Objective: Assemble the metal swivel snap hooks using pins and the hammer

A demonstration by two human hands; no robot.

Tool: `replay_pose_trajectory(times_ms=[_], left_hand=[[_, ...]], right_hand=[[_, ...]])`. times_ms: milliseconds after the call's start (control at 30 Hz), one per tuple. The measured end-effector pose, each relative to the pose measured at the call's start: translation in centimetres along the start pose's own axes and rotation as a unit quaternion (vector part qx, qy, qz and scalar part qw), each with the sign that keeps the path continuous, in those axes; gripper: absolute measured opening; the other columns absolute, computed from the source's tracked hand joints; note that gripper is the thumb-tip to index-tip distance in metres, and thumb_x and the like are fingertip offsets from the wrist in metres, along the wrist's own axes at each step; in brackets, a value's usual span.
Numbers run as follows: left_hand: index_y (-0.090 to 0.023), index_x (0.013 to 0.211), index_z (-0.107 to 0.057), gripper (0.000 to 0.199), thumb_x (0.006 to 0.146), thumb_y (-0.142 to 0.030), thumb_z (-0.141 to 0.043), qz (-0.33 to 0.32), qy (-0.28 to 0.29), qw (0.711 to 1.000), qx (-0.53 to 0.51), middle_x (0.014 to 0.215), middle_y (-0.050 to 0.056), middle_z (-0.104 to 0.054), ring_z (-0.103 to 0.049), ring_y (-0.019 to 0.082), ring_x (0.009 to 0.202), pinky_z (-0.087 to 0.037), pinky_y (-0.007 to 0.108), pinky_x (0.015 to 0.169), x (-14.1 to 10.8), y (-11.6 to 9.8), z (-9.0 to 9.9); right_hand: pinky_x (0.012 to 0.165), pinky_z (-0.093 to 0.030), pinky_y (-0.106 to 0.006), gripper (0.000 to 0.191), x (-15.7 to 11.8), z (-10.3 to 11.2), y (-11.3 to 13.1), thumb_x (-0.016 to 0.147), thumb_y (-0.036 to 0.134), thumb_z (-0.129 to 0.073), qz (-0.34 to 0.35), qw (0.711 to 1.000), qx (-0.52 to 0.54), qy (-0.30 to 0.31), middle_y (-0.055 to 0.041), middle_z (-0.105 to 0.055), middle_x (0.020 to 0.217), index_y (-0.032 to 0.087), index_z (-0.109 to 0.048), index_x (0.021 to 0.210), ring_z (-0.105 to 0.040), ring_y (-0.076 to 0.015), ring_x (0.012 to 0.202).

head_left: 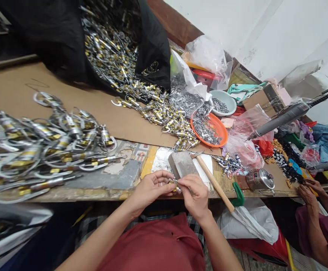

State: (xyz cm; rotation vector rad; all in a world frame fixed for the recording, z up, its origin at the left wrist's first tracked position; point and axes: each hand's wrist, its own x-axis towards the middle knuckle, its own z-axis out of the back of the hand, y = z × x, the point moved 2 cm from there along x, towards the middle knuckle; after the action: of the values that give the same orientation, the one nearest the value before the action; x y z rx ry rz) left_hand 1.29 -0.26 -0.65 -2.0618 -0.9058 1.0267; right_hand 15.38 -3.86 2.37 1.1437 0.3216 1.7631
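Observation:
Both hands meet at the table's front edge over a small silver-and-yellow metal piece [175,186]. My left hand [150,189] holds it between thumb and bent fingers. From the other side, my right hand [194,192] pinches its end, and the fingertips partly hide it. Just behind the fingers sits a grey metal block [182,164] on a white sheet. A hammer [213,180] with a wooden handle lies right of the block, its handle reaching past the table edge. Similar silver-and-yellow pieces with pale curved parts form a pile [59,139] at the left.
More such pieces spill from a black bag [152,56]. An orange plate [224,137] and a grey bowl [231,101] hold small metal parts. A grey electric screwdriver [282,118] hangs at right, above a lidded metal mug [260,180]. A co-worker's hands [307,192] are at far right.

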Motion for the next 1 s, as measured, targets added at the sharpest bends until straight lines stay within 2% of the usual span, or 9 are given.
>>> replay_pose_trajectory(times_ms=[200, 733, 1000], left_hand=[[-0.015, 0.08, -0.06, 0.039, 0.051, -0.03, -0.082, 0.001, -0.005, 1.0, 0.005, 0.064, -0.003, -0.068, -0.066, 0.013, 0.062, -0.054, 0.023, 0.06, 0.07, -0.08, 0.0], [-0.017, 0.075, -0.061, 0.033, 0.052, -0.029, -0.081, 0.011, -0.007, 1.0, 0.004, 0.064, -0.003, -0.068, -0.065, 0.014, 0.06, -0.054, 0.025, 0.059, -0.08, -0.49, -0.11], [-0.017, 0.077, -0.062, 0.033, 0.054, -0.03, -0.081, 0.009, -0.008, 1.0, 0.006, 0.065, -0.003, -0.067, -0.063, 0.012, 0.06, -0.054, 0.023, 0.058, 0.5, 0.29, 0.46]], right_hand=[[0.072, -0.052, -0.033, 0.017, -0.01, -0.08, -0.11, 0.084, 0.011, -0.053, 0.015, 1.0, -0.01, -0.001, -0.0053, -0.068, 0.077, 0.02, -0.068, 0.087, -0.061, -0.0165, 0.076], [0.071, -0.051, -0.033, 0.019, 0.11, -0.1, 0.07, 0.085, 0.012, -0.052, -0.005, 1.0, -0.014, 0.012, -0.0045, -0.068, 0.078, 0.021, -0.068, 0.089, -0.061, -0.0166, 0.076], [0.068, -0.05, -0.032, 0.018, 0.56, -0.21, 0.08, 0.084, 0.011, -0.053, -0.005, 1.0, -0.016, 0.013, -0.005, -0.068, 0.077, 0.02, -0.068, 0.088, -0.061, -0.0165, 0.073]])
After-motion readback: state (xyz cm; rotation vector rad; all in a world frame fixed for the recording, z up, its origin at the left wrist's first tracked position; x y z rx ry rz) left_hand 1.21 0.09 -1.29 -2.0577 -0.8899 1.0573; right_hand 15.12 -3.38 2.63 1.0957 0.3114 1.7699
